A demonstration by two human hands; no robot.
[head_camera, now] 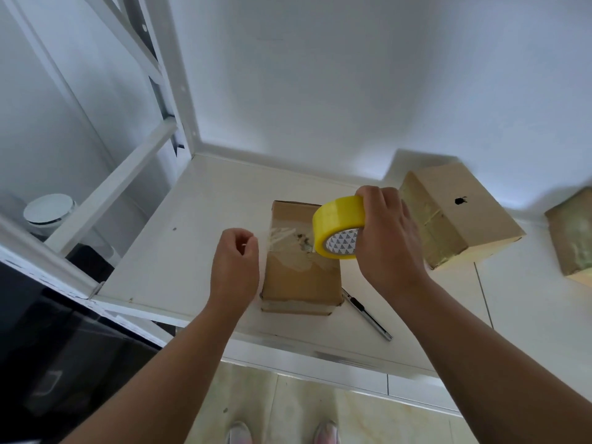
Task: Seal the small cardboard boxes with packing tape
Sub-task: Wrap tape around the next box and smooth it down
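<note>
A small brown cardboard box [301,277] stands on the white shelf top [192,251] in front of me. Above its top my right hand [389,238] grips a yellow roll of packing tape [339,227]. A clear strip of tape [282,238] runs leftward from the roll across the box top. My left hand [238,251] pinches the free end of that strip just left of the box. Old tape and a torn patch show on the box top.
A utility knife [368,315] lies right of the box. A second cardboard box [455,216] sits at the back right, a third [573,232] at the right edge. White shelf uprights [169,75] rise at the left. A black appliance [48,347] stands at the lower left.
</note>
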